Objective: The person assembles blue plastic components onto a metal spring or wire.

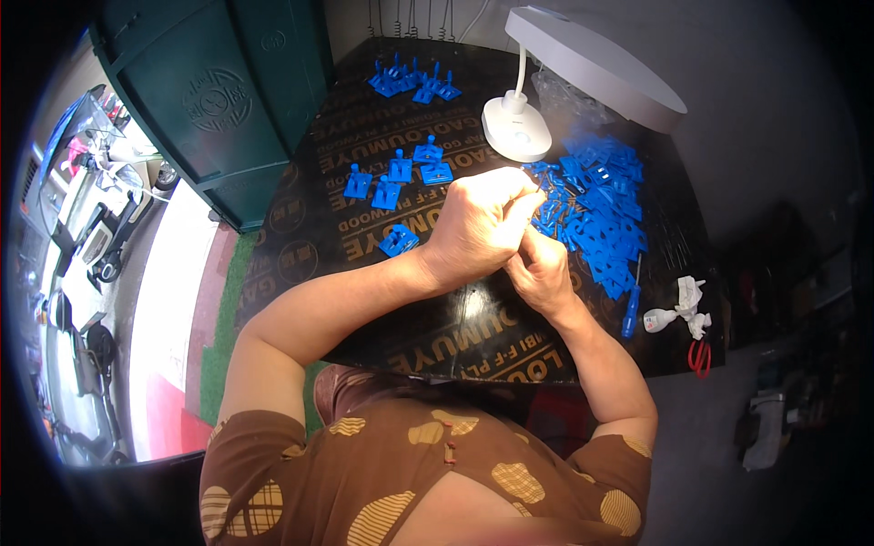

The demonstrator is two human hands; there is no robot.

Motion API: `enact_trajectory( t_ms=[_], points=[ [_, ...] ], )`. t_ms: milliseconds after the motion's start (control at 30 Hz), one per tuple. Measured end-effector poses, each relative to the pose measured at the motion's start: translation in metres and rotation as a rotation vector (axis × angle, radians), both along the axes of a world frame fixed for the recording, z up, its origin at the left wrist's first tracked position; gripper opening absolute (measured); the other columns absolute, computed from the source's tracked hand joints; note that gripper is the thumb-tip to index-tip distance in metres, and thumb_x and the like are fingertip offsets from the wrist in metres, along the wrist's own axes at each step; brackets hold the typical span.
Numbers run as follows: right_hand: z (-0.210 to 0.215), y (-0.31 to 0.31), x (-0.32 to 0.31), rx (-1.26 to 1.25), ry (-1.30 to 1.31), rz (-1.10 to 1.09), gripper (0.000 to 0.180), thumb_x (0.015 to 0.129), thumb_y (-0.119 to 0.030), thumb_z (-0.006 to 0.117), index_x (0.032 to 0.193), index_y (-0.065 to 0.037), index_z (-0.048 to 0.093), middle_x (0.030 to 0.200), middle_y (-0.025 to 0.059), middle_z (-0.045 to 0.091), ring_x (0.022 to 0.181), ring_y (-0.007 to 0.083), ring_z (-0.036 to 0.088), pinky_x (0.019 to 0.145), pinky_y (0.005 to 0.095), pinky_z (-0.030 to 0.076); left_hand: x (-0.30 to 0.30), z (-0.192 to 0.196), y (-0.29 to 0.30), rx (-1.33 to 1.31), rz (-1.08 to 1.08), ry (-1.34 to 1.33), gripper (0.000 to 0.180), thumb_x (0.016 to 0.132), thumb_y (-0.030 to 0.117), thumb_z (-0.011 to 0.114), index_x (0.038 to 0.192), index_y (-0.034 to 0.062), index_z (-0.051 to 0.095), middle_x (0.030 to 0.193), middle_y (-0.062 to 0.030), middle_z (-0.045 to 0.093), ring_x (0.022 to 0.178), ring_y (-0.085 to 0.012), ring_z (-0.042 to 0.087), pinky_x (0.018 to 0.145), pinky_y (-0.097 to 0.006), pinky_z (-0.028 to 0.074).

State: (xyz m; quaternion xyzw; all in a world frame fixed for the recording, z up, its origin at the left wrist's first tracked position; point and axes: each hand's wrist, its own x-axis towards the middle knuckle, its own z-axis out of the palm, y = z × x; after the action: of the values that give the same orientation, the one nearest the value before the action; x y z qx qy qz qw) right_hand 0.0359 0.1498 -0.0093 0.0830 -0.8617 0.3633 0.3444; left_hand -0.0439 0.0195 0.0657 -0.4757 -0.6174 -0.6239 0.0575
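My left hand (478, 223) is closed in a fist, and my right hand (543, 273) is closed just below and beside it. The two meet above the table, and whatever their fingers hold is hidden. Right behind them spreads a heap of flat blue plastic pieces (605, 214). To the left of my hands stand several blue pieces with upright posts (398, 168). One separate blue piece (398, 240) lies by my left forearm, and another cluster of blue pieces (414, 84) sits at the table's far end.
A white ring-shaped lamp (596, 68) stands on its base (515, 132) beyond the heap, with clear plastic wrap behind. On the right lie a blue-handled screwdriver (630, 314), a small white bottle (659, 319) and a red loop (699, 358). A green metal door (218, 100) borders the dark table (437, 350).
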Motion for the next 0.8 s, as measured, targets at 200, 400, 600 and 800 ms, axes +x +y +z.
enact_trajectory(
  t_ms=[200, 400, 600, 800],
  points=[
    [0.006, -0.004, 0.003, -0.007, 0.009, -0.005, 0.009, 0.077, 0.001, 0.065, 0.075, 0.001, 0.056, 0.066, 0.0170, 0.060, 0.057, 0.0313, 0.060, 0.052, 0.0365, 0.046, 0.002, -0.001, 0.002, 0.023, -0.034, -0.009, 0.009, 0.085, 0.000, 0.063, 0.077, -0.0032, 0.062, 0.067, -0.0044, 0.060, 0.058, -0.0063, 0.051, 0.051, -0.023, 0.041],
    [0.010, -0.006, 0.003, -0.038, -0.036, 0.021, 0.006, 0.076, 0.005, 0.061, 0.079, 0.002, 0.058, 0.068, 0.0172, 0.061, 0.060, 0.0314, 0.061, 0.055, 0.0361, 0.047, 0.000, -0.001, 0.002, 0.031, -0.039, -0.013, 0.009, 0.086, 0.001, 0.062, 0.077, -0.0032, 0.062, 0.065, -0.0044, 0.059, 0.057, -0.0063, 0.051, 0.051, -0.023, 0.041],
    [0.014, -0.008, 0.004, -0.059, -0.061, 0.031, 0.007, 0.076, 0.005, 0.061, 0.083, 0.002, 0.060, 0.070, 0.0173, 0.062, 0.062, 0.0315, 0.063, 0.057, 0.0354, 0.048, -0.001, -0.002, 0.003, 0.034, -0.035, -0.021, 0.010, 0.085, 0.001, 0.062, 0.076, -0.0030, 0.062, 0.065, -0.0043, 0.059, 0.058, -0.0059, 0.051, 0.051, -0.023, 0.041],
    [0.017, -0.009, 0.004, -0.054, -0.077, 0.036, 0.010, 0.077, 0.005, 0.060, 0.087, 0.002, 0.061, 0.071, 0.0175, 0.062, 0.064, 0.0316, 0.063, 0.058, 0.0353, 0.048, -0.002, 0.000, 0.002, 0.019, -0.027, -0.016, 0.011, 0.086, 0.002, 0.062, 0.076, -0.0028, 0.062, 0.065, -0.0039, 0.059, 0.058, -0.0054, 0.050, 0.051, -0.023, 0.041]
  ],
)
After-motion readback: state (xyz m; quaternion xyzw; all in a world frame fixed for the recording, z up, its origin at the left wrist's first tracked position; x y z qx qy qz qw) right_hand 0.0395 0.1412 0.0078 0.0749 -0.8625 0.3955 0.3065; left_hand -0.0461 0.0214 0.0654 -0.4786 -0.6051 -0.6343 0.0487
